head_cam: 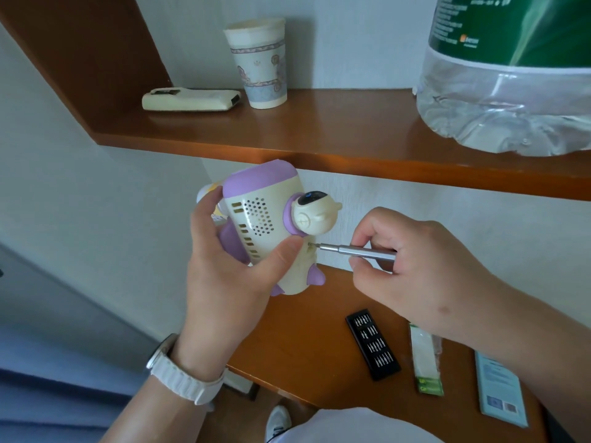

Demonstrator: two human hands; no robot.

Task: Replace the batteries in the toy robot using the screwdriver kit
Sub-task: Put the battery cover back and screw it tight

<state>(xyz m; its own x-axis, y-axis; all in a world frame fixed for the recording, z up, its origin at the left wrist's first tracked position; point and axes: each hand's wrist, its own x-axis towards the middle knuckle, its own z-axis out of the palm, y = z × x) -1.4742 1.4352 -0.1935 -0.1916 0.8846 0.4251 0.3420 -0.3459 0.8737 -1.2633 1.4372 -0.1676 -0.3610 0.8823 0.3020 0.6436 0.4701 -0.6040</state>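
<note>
A cream and purple toy robot (259, 215) is held in the air in front of the wall, its speaker grille facing me. My left hand (230, 276) grips its body, thumb across the lower side. My right hand (412, 263) pinches a slim silver screwdriver (355, 251), whose tip touches the robot's underside near the purple feet. On the lower wooden table (303, 346) lies the black bit tray (372, 343) of the screwdriver kit, with several bits in rows. Beside it lies a white and green battery pack (425, 359).
A light blue card (500, 391) lies at the table's right. The wooden shelf (319, 129) above carries a white remote control (192, 99), a patterned paper cup (259, 63) and a large clear water bottle (511, 75). A white shoe (278, 422) shows below.
</note>
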